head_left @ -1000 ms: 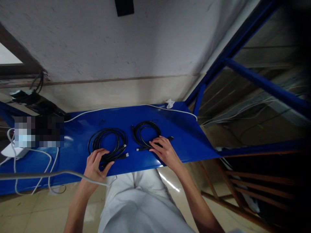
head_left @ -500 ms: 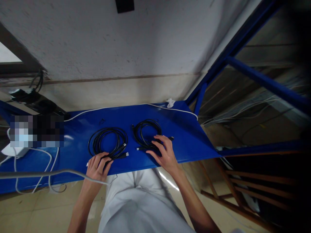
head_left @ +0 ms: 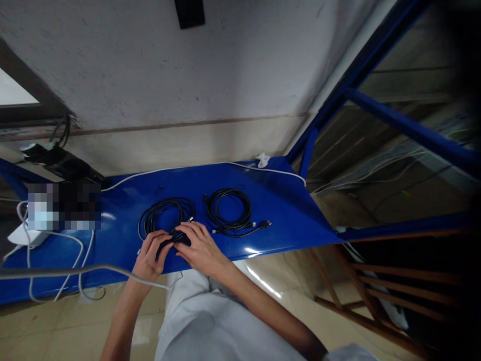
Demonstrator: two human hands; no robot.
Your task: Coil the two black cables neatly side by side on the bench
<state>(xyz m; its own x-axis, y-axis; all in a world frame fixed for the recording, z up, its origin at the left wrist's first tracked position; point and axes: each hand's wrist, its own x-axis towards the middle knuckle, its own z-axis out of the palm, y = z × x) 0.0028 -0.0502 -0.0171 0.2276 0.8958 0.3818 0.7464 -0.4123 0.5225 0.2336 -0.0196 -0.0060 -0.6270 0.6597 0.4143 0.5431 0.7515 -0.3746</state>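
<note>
A pale, rough wall (head_left: 210,75) fills the upper part of the view, and a blue metal frame (head_left: 394,123) slants down on the right with loose wiring behind it. Below the wall lies the blue surface (head_left: 285,215), glossy and running from the left edge to the frame. A white cable (head_left: 158,171) trails along its far edge, and more white cables (head_left: 56,260) loop over its left end near a white box (head_left: 26,235). Two black coiled cables sit side by side near the middle of the surface: the right coil (head_left: 229,209) lies untouched, its two plug ends stretched out to the right, while the left coil (head_left: 165,215) lies just beside it with its near edge under both hands. The left hand (head_left: 150,253) rests at the near left of that coil, its fingers (head_left: 160,239) curled onto the black strands. The right hand (head_left: 199,245) reaches across to the same spot, its fingers (head_left: 184,231) bent over the coil's near end beside a small light-coloured plug; whether either hand actually pinches the cable or only presses on it I cannot tell.
</note>
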